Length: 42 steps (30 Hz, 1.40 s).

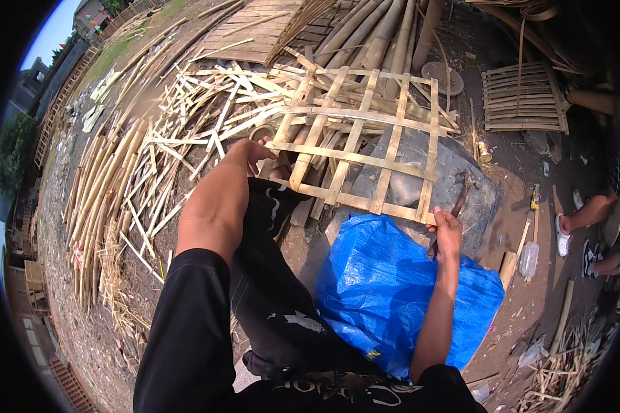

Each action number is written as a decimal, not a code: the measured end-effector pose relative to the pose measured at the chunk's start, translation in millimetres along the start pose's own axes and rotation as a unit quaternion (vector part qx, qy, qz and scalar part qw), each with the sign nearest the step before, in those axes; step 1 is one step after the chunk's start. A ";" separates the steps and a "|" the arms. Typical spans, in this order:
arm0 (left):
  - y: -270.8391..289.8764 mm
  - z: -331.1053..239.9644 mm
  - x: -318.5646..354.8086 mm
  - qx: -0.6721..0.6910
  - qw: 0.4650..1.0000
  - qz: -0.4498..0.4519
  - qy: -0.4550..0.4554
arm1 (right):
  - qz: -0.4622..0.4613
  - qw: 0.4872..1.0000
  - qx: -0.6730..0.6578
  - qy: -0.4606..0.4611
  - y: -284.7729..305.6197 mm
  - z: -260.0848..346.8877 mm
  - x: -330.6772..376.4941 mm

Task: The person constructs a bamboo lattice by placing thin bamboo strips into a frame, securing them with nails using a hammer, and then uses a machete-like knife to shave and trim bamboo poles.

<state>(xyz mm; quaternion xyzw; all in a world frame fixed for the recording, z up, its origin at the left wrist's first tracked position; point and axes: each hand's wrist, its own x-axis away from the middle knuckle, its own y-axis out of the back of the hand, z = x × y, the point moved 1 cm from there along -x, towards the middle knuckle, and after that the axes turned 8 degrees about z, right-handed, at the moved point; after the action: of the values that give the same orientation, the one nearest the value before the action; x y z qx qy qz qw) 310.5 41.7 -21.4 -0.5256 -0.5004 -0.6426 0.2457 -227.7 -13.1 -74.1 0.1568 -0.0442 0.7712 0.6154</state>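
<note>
Lattice [347,155] is held over the slab's [474,184] left edge, near the tarp's [379,275] far edge, apparently being positioned, right hand [446,234] pinching its near right corner, left hand [255,153] seemingly closed on its left side, so any shift likely calls for both together.

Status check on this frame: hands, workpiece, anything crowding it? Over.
Left hand holding left edge, right hand pinching near right corner. Bamboo lattice spans both hands. Blue tarp below right forearm; loose strips alongside, left.

on dirt ground [515,213] lie bamboo poles [102,196], pale strips [179,141]
</note>
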 end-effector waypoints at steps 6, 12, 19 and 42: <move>0.7 -12.4 -52.7 0.015 0.983 -0.129 -0.129 | -0.025 0.992 -0.116 -0.030 -21.6 14.2 33.5; 41.4 20.3 -8.6 0.172 0.970 -0.020 -0.170 | -0.040 0.969 -0.237 -0.048 -18.6 27.8 49.4; 32.2 -27.7 22.3 0.358 0.901 -0.150 -0.194 | -0.050 0.957 -0.283 -0.040 -22.7 22.5 64.5; 19.0 -163.2 85.6 -0.029 0.843 -0.389 -0.372 | -0.132 0.943 -0.279 0.124 50.9 72.1 154.2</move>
<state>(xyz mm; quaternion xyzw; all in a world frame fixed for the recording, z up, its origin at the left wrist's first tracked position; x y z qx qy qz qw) 228.4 -94.7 73.4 -0.4943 -0.6988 -0.4559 -0.2439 -293.0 100.1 46.2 -0.1138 -0.1594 0.6534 0.7312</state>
